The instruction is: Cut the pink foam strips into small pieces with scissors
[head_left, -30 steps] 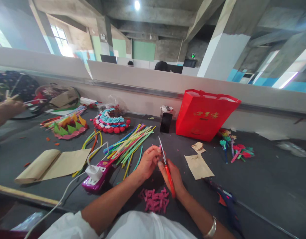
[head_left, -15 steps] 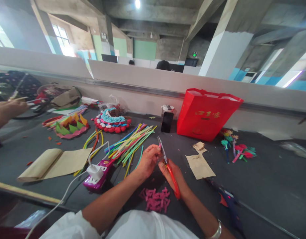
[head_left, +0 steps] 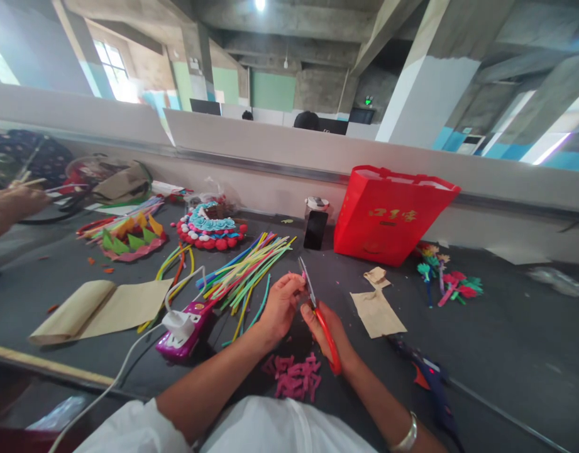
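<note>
Pink piece (head_left: 303, 275): mid-scene, at the fingertips of the left hand (head_left: 280, 307), just beside the scissors (head_left: 325, 331). Tiny, partly covered by fingers; we can't read its full shape.
Left grip: thumb and finger pinching the pink piece. We can't see the tucked fingers properly.
Right grip: right hand (head_left: 340, 330) closed on the scissors' red handles. Far-side fingers hidden; we can't say which sit in the loops.
Blades: pointing far and slightly left, lined up edge-on to us. We can't tell the gap, or whether metal touches the piece.
Pink pile (head_left: 296, 379): near, between the arms. Bits overlap, so we can't count them.
Glue gun (head_left: 433, 380): near right, dark on dark; we lose the lower outline.
Phone (head_left: 315, 230): far, upright, masking most of a lidded bottle (head_left: 317, 204).
Red bag (head_left: 393, 220): far right, contents hidden from us.
Co-worker's hand (head_left: 13, 207): far left, cut by the frame edge; we can't identify its thin sticks.
Bracelet (head_left: 408, 433): near right, smeared.
</note>
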Demonstrator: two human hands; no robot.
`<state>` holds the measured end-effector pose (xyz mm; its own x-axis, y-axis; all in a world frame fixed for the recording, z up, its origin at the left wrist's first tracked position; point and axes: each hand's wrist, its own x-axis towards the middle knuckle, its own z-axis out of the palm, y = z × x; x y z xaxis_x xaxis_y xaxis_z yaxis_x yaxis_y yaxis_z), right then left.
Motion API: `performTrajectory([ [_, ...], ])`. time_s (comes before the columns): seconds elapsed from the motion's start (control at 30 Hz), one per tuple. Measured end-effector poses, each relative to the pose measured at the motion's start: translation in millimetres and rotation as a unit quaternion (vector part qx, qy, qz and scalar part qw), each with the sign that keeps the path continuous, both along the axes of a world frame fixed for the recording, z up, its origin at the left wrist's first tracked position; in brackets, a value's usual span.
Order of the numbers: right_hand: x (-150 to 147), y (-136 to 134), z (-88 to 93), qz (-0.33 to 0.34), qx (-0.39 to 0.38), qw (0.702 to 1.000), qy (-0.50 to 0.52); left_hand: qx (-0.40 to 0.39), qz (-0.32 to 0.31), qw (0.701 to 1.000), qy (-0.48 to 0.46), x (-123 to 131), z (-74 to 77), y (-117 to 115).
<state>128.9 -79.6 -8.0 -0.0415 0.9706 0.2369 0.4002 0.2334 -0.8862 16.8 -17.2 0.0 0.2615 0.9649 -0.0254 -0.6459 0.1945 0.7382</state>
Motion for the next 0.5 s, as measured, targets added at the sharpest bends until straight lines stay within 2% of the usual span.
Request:
performTrajectory([
  [0.27, 1.7, 1.9, -4.7, 0.009, -0.025, 0.999, 0.020, -0.016, 0.012, 1.000, 0.004, 3.7, 6.2, -2.0],
  [0.5, 2.0, 2.2, -6.8, -0.007, -0.033, 0.999, 0.021, -0.009, 0.023, 1.000, 0.016, 6.2, 4.4, -0.3],
])
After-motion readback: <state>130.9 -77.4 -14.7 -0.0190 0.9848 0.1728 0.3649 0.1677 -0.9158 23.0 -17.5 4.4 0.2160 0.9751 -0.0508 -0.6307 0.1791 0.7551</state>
